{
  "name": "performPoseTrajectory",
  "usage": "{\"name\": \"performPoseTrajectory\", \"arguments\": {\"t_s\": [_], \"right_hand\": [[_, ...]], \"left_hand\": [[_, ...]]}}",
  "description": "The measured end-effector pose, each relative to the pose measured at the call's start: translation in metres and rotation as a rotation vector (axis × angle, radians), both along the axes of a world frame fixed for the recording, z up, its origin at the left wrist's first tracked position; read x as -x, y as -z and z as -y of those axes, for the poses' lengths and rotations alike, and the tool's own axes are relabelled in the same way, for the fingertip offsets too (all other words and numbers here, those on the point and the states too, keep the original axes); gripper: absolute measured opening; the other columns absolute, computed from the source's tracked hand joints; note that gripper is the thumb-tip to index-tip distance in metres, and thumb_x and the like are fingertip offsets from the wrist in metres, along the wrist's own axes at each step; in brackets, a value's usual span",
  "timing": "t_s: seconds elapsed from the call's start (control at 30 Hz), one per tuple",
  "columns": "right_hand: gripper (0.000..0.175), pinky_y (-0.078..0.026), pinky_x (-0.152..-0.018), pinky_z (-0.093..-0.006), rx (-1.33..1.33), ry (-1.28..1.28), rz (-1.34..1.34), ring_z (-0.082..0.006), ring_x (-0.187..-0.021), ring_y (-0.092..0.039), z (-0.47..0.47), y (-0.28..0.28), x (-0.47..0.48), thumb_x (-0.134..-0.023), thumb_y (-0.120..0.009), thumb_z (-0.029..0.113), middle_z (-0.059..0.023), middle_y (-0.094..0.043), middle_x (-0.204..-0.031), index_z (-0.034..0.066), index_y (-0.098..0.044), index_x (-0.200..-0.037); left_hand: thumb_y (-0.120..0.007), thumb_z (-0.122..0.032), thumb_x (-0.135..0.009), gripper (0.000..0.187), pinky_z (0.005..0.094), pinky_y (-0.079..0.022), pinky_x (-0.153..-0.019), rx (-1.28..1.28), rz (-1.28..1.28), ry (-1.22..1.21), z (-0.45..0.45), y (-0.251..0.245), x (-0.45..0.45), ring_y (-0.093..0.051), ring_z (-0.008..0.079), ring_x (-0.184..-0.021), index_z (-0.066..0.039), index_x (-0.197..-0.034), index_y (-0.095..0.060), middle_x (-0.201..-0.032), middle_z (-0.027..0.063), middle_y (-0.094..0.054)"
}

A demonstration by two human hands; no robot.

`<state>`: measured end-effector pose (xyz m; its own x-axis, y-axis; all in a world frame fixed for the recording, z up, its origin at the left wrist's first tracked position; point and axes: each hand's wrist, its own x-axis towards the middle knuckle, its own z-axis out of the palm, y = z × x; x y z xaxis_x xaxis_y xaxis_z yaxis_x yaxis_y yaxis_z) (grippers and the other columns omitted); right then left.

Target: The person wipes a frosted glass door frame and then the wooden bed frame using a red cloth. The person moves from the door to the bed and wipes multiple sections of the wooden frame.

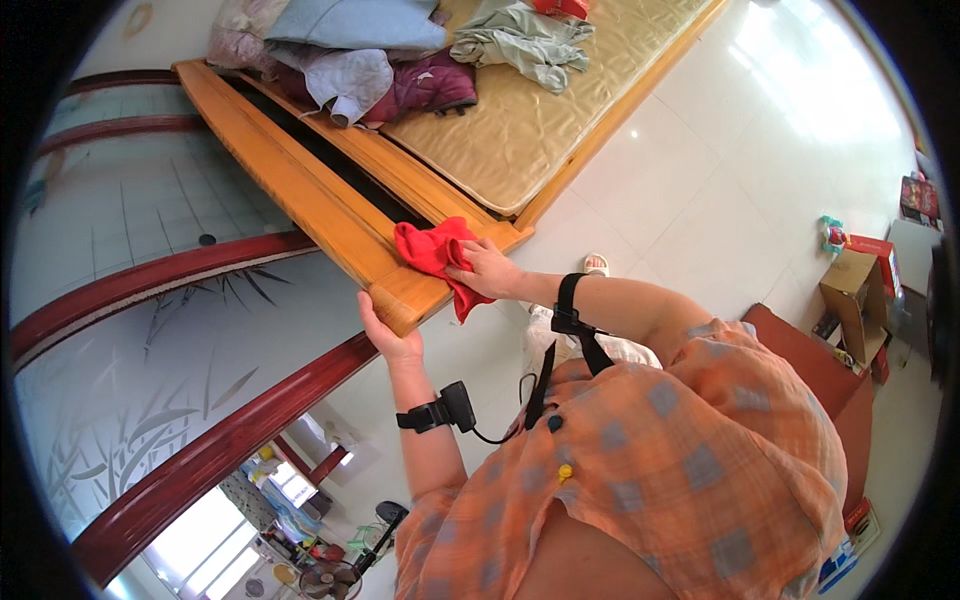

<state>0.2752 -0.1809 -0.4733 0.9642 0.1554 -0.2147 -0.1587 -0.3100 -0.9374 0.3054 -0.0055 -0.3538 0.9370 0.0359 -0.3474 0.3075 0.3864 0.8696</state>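
My right hand presses a red cloth onto the corner of a wooden bed headboard; part of the cloth hangs over the edge. At the headboard's near end, my left hand rests against the outer edge, its thumb along the wood and its other fingers hidden beneath. A dark gap runs between the headboard's top board and the bed frame rail. Beyond lies a gold-coloured mattress.
Folded bedding and a maroon quilted jacket lie on the bed with a pale crumpled cloth. Glass wardrobe doors with red frames stand at left. At right are an open cardboard box and a toy car on the tiled floor.
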Motion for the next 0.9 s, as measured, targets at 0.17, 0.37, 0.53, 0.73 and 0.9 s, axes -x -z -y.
{"name": "performPoseTrajectory", "arguments": {"t_s": [0.17,0.37,0.53,0.73,0.9], "right_hand": [[0.053,-0.024,-0.121,-0.0472,-0.068,-0.005,-0.050,-0.0391,-0.140,-0.038,0.008,0.031,-0.007,-0.105,-0.044,0.050,-0.0179,-0.049,-0.150,0.0141,-0.054,-0.144],[0.058,-0.027,-0.119,-0.0467,-0.082,0.076,-0.193,-0.0399,-0.140,-0.040,0.006,0.094,-0.027,-0.105,-0.043,0.053,-0.0210,-0.055,-0.144,0.0084,-0.058,-0.139],[0.067,-0.031,-0.116,-0.0471,-0.058,0.122,-0.295,-0.0431,-0.134,-0.048,0.004,0.142,-0.057,-0.100,-0.045,0.060,-0.0253,-0.060,-0.137,0.0036,-0.063,-0.132],[0.068,-0.043,-0.107,-0.0439,-0.037,0.050,-0.350,-0.0398,-0.123,-0.060,0.004,0.163,-0.147,-0.098,-0.047,0.061,-0.0261,-0.067,-0.124,0.0015,-0.065,-0.126],[0.045,-0.048,-0.098,-0.0479,0.150,-0.007,-0.256,-0.0412,-0.111,-0.062,-0.008,0.186,-0.170,-0.105,-0.049,0.044,-0.0239,-0.065,-0.117,0.0073,-0.062,-0.128]], "left_hand": [[-0.049,-0.061,-0.100,0.070,0.0515,-0.031,-0.121,0.237,0.027,-0.093,0.012,0.058,0.016,-0.046,0.0287,-0.141,-0.012,-0.150,-0.045,-0.154,0.0083,-0.048],[-0.046,-0.062,-0.101,0.067,0.0493,-0.031,-0.122,0.215,-0.242,0.031,0.010,0.156,0.015,-0.044,0.0281,-0.143,-0.016,-0.150,-0.047,-0.155,0.0072,-0.048],[-0.044,-0.067,-0.101,0.074,0.0451,-0.035,-0.120,0.045,-0.275,0.235,0.008,0.220,-0.006,-0.044,0.0265,-0.143,-0.014,-0.153,-0.044,-0.155,0.0086,-0.048],[-0.043,-0.068,-0.101,0.077,0.0444,-0.034,-0.120,0.148,-0.371,0.189,-0.003,0.244,-0.028,-0.044,0.0273,-0.143,-0.012,-0.154,-0.042,-0.157,0.0099,-0.046],[-0.042,-0.069,-0.101,0.080,0.0439,-0.033,-0.120,0.247,-0.442,0.143,0.009,0.261,-0.050,-0.045,0.0279,-0.143,-0.011,-0.156,-0.040,-0.158,0.0110,-0.045]]}}
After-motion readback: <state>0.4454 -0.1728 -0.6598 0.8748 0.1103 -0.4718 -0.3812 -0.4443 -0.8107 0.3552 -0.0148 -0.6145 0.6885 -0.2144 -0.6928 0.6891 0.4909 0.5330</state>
